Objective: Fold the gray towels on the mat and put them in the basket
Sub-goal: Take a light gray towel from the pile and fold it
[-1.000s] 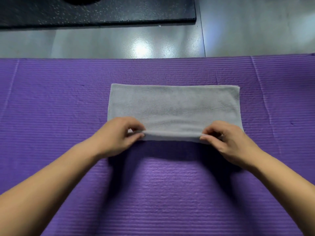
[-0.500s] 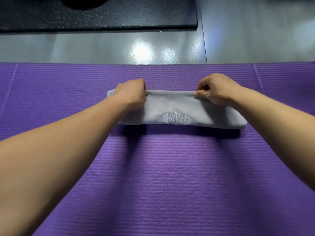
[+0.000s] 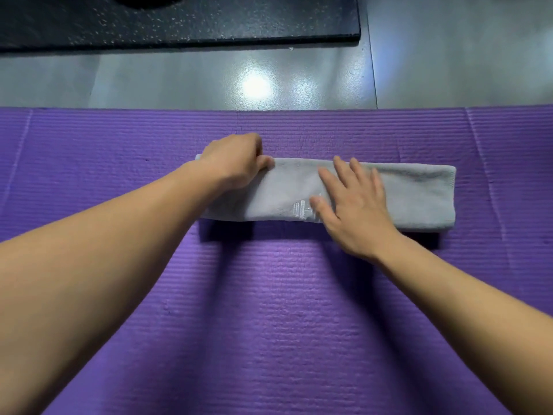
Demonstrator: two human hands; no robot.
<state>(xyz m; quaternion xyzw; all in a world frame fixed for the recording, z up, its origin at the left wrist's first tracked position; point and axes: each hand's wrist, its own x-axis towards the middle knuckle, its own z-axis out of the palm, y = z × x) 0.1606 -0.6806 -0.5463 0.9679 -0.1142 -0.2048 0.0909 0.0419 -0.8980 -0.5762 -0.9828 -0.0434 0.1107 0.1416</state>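
The gray towel is folded into 1 long narrow strip and is laid across the purple mat, with its long sides parallel to the mat's far edge. Its right end is squared and lies well inside the mat. Its left end is partly covered by the left hand. Between the towel's far edge and the far edge of the mat a narrow band of ribbed purple surface is seen. On the near side a much wider stretch of mat is seen, crossed only by the 2 forearms and their shadows. Beyond the mat a glossy gray floor is seen, and a black speckled slab lies at the far left.

A small white embroidered mark is stitched near the towel's near edge. Part of it is covered by the right hand, and nothing in it can be read.

The left hand is curled at the towel's far left corner. The thumb is laid on top of the cloth and the edge is gripped, though the fingertips are hidden. The right hand is laid flat on the middle of the towel, with all fingers straight and spread, and nothing is grasped by it.
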